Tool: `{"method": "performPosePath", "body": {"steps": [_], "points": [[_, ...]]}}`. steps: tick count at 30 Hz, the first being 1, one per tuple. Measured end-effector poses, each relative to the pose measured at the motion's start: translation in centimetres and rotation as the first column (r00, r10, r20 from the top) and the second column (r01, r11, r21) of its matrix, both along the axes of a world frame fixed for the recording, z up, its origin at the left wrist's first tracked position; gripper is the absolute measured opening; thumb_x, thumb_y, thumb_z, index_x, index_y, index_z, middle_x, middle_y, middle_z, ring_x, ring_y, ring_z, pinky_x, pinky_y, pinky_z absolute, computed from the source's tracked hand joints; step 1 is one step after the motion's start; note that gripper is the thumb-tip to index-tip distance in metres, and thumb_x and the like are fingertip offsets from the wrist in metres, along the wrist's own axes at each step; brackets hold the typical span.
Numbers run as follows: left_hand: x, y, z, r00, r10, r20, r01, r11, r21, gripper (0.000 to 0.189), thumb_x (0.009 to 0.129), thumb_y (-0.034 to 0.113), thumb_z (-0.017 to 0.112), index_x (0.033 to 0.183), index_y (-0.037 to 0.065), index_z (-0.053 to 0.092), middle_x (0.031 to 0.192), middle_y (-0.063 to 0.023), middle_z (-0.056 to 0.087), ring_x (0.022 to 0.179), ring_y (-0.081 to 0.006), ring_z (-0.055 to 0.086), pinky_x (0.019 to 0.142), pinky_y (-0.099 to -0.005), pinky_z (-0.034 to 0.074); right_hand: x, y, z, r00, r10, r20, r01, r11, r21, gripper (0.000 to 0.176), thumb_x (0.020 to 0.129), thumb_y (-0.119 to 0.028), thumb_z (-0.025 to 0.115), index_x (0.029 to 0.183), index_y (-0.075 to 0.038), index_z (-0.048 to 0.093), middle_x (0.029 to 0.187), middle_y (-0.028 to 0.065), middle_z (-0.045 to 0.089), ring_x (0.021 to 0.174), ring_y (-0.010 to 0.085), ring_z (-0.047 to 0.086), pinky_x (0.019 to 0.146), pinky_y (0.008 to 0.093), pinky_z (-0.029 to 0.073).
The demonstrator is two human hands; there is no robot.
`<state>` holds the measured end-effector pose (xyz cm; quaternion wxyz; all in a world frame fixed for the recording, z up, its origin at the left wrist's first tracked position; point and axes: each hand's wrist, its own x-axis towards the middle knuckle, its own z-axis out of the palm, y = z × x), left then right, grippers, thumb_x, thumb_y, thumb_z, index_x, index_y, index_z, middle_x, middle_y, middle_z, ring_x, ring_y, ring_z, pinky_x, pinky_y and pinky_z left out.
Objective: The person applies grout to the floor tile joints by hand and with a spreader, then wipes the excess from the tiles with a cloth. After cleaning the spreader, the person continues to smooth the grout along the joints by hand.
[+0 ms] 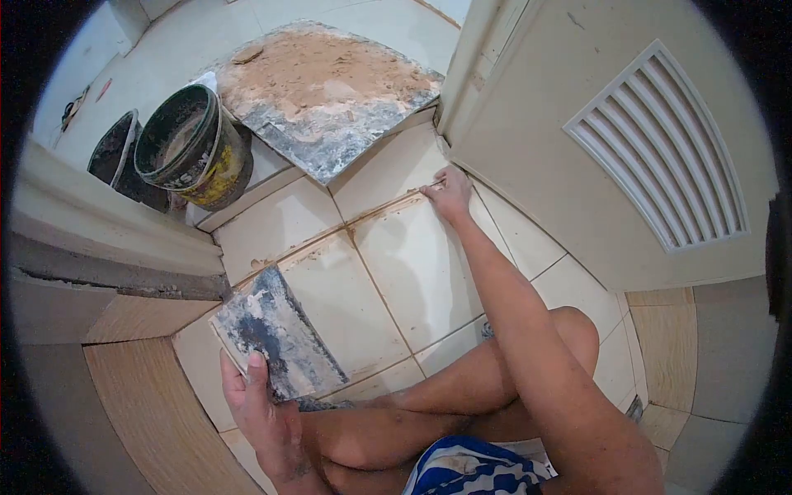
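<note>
My left hand [262,412] grips the near edge of a flat rectangular board [301,342], thumb on top. Grey, black and pale smears of dried mortar cover its face. Over at the foot of the door, my right hand [452,196] is closed, its fingertips down at the brown-filled joint [388,205] between the floor tiles. Whatever those fingers pinch is too small or hidden to name. Cream floor tiles [371,305] lie around both hands, with brown residue along several joints.
A large smeared slab [318,140] with reddish-brown powder on it lies beyond the joint. Left of it stand a dark bucket [223,169] with yellow marks and a second bucket [115,157]. The cream door [528,124] with a louvred vent [660,148] borders the right side.
</note>
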<state>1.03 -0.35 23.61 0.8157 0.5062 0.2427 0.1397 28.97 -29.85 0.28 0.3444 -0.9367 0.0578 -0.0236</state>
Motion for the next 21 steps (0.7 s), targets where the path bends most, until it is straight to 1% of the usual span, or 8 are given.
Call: {"method": "performPosePath", "body": {"steps": [2,3,5,6,8,12,14,21], "points": [[0.1,-0.3,0.2,1.000,0.001,0.004,-0.001,1.000,0.007,0.047,0.095,0.014,0.059,0.136,-0.001,0.041,0.122,-0.0129,0.059,0.108,-0.0211,0.060,0.093,-0.0352,0.050,0.1,0.7,0.4,0.953,-0.286,-0.100,0.269,0.950,-0.158,0.080,0.064,-0.041,0.086,0.125,-0.007,0.047,0.126,0.0197,0.047,0.122,0.0387,0.037,0.102,0.0534,0.031],[0.2,-0.5,0.3,1.000,0.003,0.009,-0.004,1.000,0.011,0.043,0.096,0.015,0.059,0.133,-0.001,0.044,0.119,-0.0119,0.060,0.107,-0.0197,0.060,0.093,-0.0346,0.049,-0.1,0.8,0.7,0.952,-0.289,-0.101,0.271,0.950,-0.158,0.080,0.064,-0.041,0.086,0.125,-0.007,0.047,0.126,0.0197,0.047,0.122,0.0387,0.037,0.102,0.0534,0.031],[0.2,-0.5,0.2,1.000,-0.005,0.013,0.005,1.000,0.009,0.043,0.096,0.015,0.058,0.133,-0.002,0.044,0.119,-0.0120,0.060,0.107,-0.0198,0.060,0.093,-0.0348,0.049,-0.4,0.9,1.2,0.905,-0.399,-0.149,0.377,0.913,-0.155,0.101,0.058,-0.047,0.089,0.130,-0.001,0.035,0.136,0.0263,0.035,0.129,0.0450,0.028,0.102,0.0619,0.024],[0.3,-0.4,0.2,1.000,-0.009,0.017,0.009,1.000,0.009,0.043,0.096,0.015,0.058,0.133,-0.002,0.044,0.119,-0.0121,0.060,0.107,-0.0199,0.060,0.093,-0.0349,0.049,-0.3,1.1,1.5,0.904,-0.401,-0.148,0.380,0.912,-0.153,0.101,0.058,-0.047,0.089,0.130,-0.001,0.035,0.136,0.0263,0.035,0.129,0.0450,0.028,0.102,0.0619,0.024],[0.3,-0.6,0.3,1.000,0.002,0.011,-0.002,1.000,0.012,0.043,0.096,0.015,0.058,0.133,-0.002,0.044,0.119,-0.0121,0.060,0.107,-0.0200,0.060,0.093,-0.0348,0.049,-0.3,1.4,1.8,0.843,-0.498,-0.205,0.467,0.866,-0.181,0.102,0.056,-0.049,0.090,0.128,0.001,0.037,0.136,0.0260,0.036,0.127,0.0434,0.030,0.102,0.0594,0.026],[0.3,-0.6,0.6,1.000,0.020,-0.021,-0.019,0.999,0.041,0.043,0.096,0.014,0.057,0.133,-0.002,0.043,0.119,-0.0125,0.060,0.106,-0.0203,0.060,0.092,-0.0342,0.050,-0.4,1.2,2.2,0.821,-0.529,-0.214,0.497,0.847,-0.189,0.105,0.055,-0.051,0.090,0.130,0.000,0.036,0.135,0.0258,0.037,0.124,0.0410,0.033,0.100,0.0561,0.028],[0.2,-0.4,0.2,1.000,0.008,0.001,-0.008,0.999,0.033,0.043,0.096,0.014,0.057,0.133,-0.002,0.043,0.119,-0.0127,0.060,0.106,-0.0203,0.060,0.091,-0.0342,0.050,-0.2,1.2,2.4,0.767,-0.596,-0.237,0.553,0.802,-0.225,0.107,0.054,-0.052,0.090,0.130,0.000,0.036,0.133,0.0246,0.039,0.121,0.0383,0.036,0.098,0.0538,0.030],[0.3,-0.4,0.0,1.000,0.007,0.015,-0.007,1.000,0.029,0.043,0.096,0.013,0.057,0.133,-0.002,0.043,0.118,-0.0132,0.060,0.105,-0.0201,0.061,0.089,-0.0341,0.051,0.4,0.1,2.5,0.696,-0.662,-0.277,0.601,0.749,-0.280,0.109,0.053,-0.056,0.089,0.130,0.001,0.037,0.130,0.0226,0.042,0.119,0.0364,0.038,0.095,0.0517,0.034]]}}
